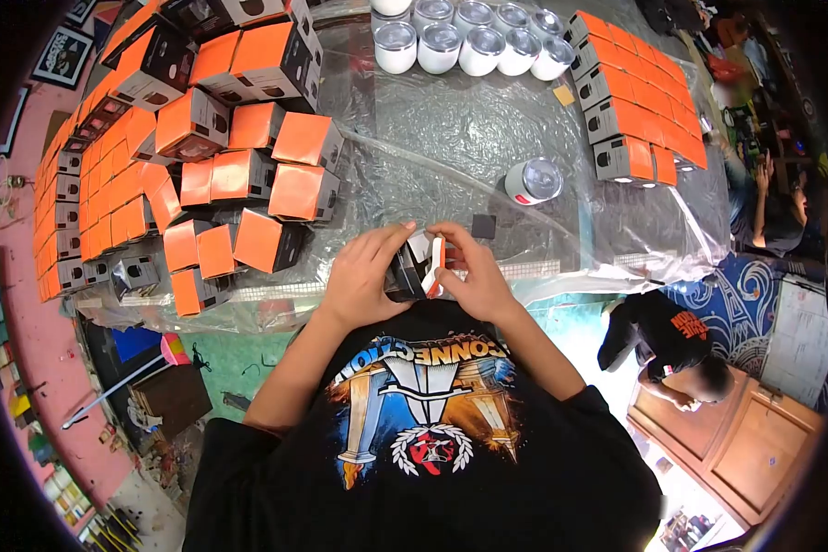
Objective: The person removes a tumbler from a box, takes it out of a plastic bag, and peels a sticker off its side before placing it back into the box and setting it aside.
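A small carton [407,276] in black, white and orange stands at the table's near edge, its top open. My left hand [366,276] is curled around its left side, with fingers over the far edge. My right hand [474,276] grips the carton's raised orange-and-white flap [436,265] on the right, thumb on the near face. What lies inside the carton is mostly hidden by my fingers. Just beyond my right hand lies a small dark square [484,226]. Farther right, a white tumbler [534,181] with a clear lid rests on the plastic-covered table [432,129].
Many orange-topped boxes [216,175] are piled on the left. Several lidded white tumblers [440,46] are grouped at the back. A neat block of orange-topped boxes [635,97] stands at right. Another person [667,345] in black is by wooden panels [722,423] at lower right.
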`<state>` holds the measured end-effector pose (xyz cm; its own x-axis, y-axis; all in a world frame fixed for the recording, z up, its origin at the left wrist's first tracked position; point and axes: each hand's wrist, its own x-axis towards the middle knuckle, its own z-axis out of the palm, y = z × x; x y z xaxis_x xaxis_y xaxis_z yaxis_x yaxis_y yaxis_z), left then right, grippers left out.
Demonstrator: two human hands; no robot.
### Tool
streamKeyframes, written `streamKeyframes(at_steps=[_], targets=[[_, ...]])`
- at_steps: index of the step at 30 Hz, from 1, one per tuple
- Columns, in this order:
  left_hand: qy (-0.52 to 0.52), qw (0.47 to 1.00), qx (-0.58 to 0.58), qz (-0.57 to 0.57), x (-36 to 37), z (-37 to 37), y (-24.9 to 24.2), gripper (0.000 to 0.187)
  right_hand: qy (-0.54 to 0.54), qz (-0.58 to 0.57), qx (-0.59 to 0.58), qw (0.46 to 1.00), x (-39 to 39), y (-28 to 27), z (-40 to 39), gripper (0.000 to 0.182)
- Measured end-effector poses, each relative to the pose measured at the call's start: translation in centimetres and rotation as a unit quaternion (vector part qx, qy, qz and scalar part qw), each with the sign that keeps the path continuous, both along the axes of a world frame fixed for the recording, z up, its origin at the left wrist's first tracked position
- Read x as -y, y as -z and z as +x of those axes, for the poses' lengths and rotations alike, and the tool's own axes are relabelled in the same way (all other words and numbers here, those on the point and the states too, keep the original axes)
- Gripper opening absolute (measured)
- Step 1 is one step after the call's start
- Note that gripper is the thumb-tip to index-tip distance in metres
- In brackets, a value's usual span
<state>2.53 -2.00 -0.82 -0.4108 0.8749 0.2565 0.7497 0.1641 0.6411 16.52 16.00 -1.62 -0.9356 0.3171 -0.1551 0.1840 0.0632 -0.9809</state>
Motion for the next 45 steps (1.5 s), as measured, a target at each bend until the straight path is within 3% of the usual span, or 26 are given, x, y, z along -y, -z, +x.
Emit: streamKeyframes(at_steps=[20,23,28,30,31,32,33,34,38,40,44,45], targets=[[0.062,0.997,0.047,-0.024,0.0,-1.5,0.2,0.087,-0.003,-0.081,0.031,0.996,-0.3,2.9,0.9,0.05],[0.08,0.994,0.063,-0.032,0.0,-1.9,0.2,0.085,0.031,-0.107,0.002,0.994,-1.1,6.7,2.0,0.049],[0.079,0.988,0.128,-0.042,1.7,-2.4,2.1,0.084,0.065,-0.203,0.007,0.977,-3.7,2.9,1.6,0.045],[0.055,0.99,0.118,-0.046,1.6,-2.2,1.8,0.083,0.066,-0.071,0.082,0.992,-3.7,0.8,1.1,0.043],[0.057,0.99,0.117,-0.045,1.4,-2.2,1.7,0.083,0.074,0.059,0.076,0.993,-3.5,0.6,0.8,0.046],[0.048,0.992,0.106,-0.048,1.2,-2.1,1.6,0.083,0.076,0.059,0.075,0.992,-3.6,0.5,0.6,0.046],[0.038,0.993,0.095,-0.051,1.0,-2.0,1.5,0.082,0.066,0.254,0.049,0.964,-3.7,0.5,0.3,0.047],[0.04,0.993,0.094,-0.051,0.9,-2.0,1.5,0.082,0.053,0.44,0.022,0.896,-3.9,0.5,0.1,0.048],[0.039,0.996,0.058,-0.053,0.6,-1.9,1.9,0.085,-0.046,0.497,-0.08,0.863,-3.9,2.8,-0.2,0.05],[0.043,0.997,0.041,-0.054,0.6,-1.8,1.9,0.085,-0.24,0.345,0.012,0.907,-3.4,2.8,-0.3,0.047],[0.023,0.997,0.054,-0.047,0.6,-1.7,1.4,0.085,-0.201,0.292,0.006,0.935,-1.6,0.8,-0.7,0.038],[0.022,0.997,0.057,-0.044,0.7,-1.7,1.4,0.084,-0.172,0.29,-0.047,0.94,-1.4,0.8,-0.8,0.036]])
